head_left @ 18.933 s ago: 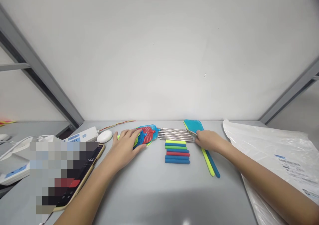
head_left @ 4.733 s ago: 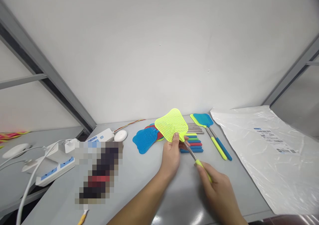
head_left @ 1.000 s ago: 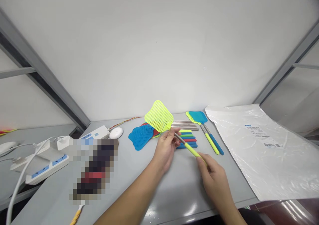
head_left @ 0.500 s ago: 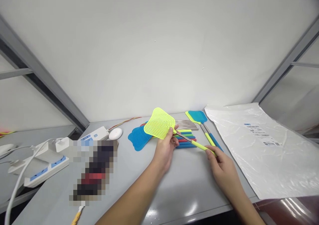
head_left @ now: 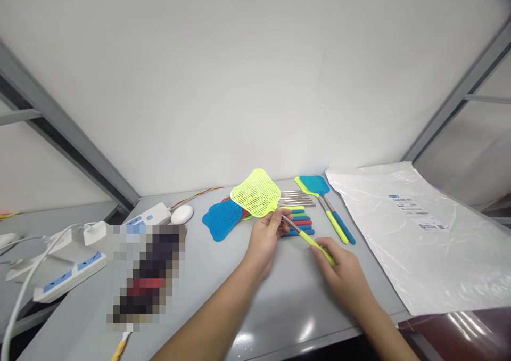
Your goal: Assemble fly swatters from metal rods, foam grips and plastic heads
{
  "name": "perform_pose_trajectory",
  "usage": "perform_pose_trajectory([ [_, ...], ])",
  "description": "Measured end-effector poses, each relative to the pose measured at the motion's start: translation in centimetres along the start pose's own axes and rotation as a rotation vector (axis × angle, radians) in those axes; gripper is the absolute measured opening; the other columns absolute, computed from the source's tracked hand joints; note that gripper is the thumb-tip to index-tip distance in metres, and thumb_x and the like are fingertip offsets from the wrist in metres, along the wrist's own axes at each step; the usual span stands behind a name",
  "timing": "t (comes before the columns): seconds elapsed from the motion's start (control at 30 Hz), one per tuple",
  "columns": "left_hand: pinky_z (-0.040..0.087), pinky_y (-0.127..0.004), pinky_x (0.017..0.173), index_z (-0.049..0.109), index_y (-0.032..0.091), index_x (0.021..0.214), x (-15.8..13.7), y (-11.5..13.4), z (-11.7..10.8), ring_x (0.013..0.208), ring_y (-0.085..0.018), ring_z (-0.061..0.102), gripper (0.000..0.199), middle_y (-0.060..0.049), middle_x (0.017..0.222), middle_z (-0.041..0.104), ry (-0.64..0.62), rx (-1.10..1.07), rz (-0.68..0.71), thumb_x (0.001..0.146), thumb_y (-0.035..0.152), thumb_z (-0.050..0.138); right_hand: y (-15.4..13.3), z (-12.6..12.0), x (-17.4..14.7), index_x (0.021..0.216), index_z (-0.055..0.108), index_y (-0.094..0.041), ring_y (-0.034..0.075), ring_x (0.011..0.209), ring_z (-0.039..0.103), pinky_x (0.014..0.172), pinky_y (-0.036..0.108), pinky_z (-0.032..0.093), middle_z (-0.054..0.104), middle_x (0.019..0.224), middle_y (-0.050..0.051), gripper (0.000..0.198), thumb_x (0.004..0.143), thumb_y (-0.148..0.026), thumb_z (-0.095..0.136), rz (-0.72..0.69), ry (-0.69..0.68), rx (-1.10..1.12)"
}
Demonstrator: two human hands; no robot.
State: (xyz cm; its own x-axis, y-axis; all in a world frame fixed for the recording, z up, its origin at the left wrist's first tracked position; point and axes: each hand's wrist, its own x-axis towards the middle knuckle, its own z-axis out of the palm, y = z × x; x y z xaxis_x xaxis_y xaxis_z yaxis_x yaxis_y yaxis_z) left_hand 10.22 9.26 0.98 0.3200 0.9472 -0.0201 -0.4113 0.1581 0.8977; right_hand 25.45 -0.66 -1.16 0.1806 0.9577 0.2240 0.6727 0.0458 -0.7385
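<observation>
A yellow-green fly swatter is held between both hands above the table. My left hand grips its metal rod just below the mesh head. Around the handle's lower part, the fingers of my right hand are closed. Behind the left hand lie blue swatter heads, with red and green ones partly hidden beneath. Several loose metal rods and coloured handles lie beside them, partly covered by the left hand. Farther right, a blue swatter and a yellow-green swatter rest side by side, complete with handles.
A white plastic mailing bag covers the right of the grey table. On the left are power strips with plugs and cables, a round white device and a pixelated dark object. A white wall stands behind.
The right hand has moved left and slightly down with the handle, so the swatter slopes more steeply. Its mesh head has turned a little. Both hands keep their hold.
</observation>
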Motion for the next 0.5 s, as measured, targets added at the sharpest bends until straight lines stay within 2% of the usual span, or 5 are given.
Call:
perform_pose_trajectory([
  [0.2, 0.045, -0.027, 0.072, 0.071, 0.016, 0.086, 0.0, 0.3, 0.0, 0.069, -0.011, 0.052, 0.037, -0.002, 0.076, 0.060, 0.054, 0.029, 0.067, 0.080, 0.052, 0.065, -0.3, -0.1, 0.0, 0.098, 0.060, -0.024, 0.017, 0.065, 0.061, 0.060, 0.026, 0.043, 0.067, 0.076, 0.000, 0.032, 0.095, -0.048, 0.039, -0.036, 0.013, 0.005],
  [0.3, 0.044, -0.027, 0.071, 0.071, 0.017, 0.086, 0.1, 0.5, -0.1, 0.069, -0.012, 0.051, 0.036, 0.001, 0.067, 0.053, 0.041, 0.027, 0.080, 0.078, 0.052, 0.067, -0.5, -0.1, 0.1, 0.098, 0.061, -0.025, 0.016, 0.065, 0.061, 0.059, 0.025, 0.043, 0.067, 0.076, -0.001, 0.031, 0.096, -0.045, 0.039, -0.069, 0.031, 0.001],
  [0.5, 0.041, -0.024, 0.069, 0.072, 0.017, 0.088, 0.2, 1.1, -0.3, 0.068, -0.011, 0.047, 0.034, 0.001, 0.066, 0.050, 0.040, -0.015, 0.072, 0.079, 0.050, 0.067, -0.3, 0.1, 0.1, 0.099, 0.062, -0.025, 0.015, 0.069, 0.063, 0.061, 0.024, 0.045, 0.069, 0.083, -0.001, 0.027, 0.096, -0.041, 0.041, -0.129, 0.073, -0.004],
])
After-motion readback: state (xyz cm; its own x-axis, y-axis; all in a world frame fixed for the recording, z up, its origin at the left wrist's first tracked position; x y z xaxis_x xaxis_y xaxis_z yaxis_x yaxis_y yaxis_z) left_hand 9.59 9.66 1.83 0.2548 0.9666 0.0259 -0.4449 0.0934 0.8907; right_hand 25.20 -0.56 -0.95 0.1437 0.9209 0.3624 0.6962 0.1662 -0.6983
